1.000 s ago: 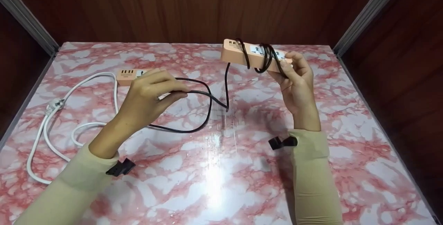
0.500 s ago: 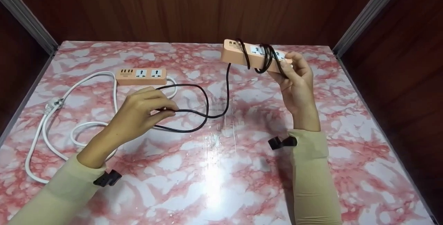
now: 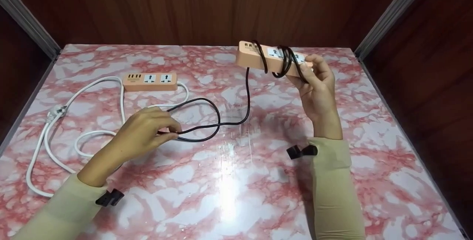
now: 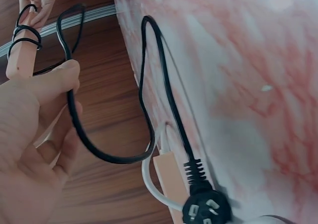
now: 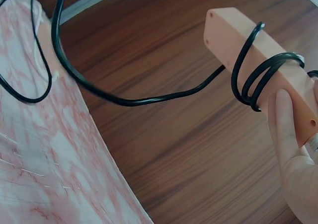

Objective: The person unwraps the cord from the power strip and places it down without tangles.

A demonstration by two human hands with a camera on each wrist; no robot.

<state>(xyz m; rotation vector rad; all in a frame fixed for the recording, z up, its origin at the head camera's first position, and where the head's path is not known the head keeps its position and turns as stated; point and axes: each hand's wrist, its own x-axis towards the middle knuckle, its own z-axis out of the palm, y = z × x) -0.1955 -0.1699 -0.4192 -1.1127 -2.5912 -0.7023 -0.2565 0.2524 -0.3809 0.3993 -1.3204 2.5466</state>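
My right hand (image 3: 318, 88) grips one end of an orange power strip (image 3: 253, 60) and holds it up above the table. Several turns of black cord (image 5: 244, 70) are wrapped around that strip. From its underside the cord hangs down and runs left to my left hand (image 3: 142, 133), which pinches it between thumb and fingertips. In the left wrist view the cord (image 4: 69, 102) passes under my thumb, loops down and up again, and ends in a black plug (image 4: 206, 206). In the head view my left hand hides that plug.
A second orange power strip (image 3: 150, 82) lies on the marbled table (image 3: 288, 203) at the back left. Its white cord (image 3: 33, 166) spreads in loops along the left side, with a white plug (image 3: 57, 112) on it. Dark wooden walls (image 3: 207, 7) stand behind and at both sides.
My left hand has moved down and to the left, still pinching the black cord, so the second strip shows fully. The cord under the raised strip hangs more slackly. My right hand has stayed put.
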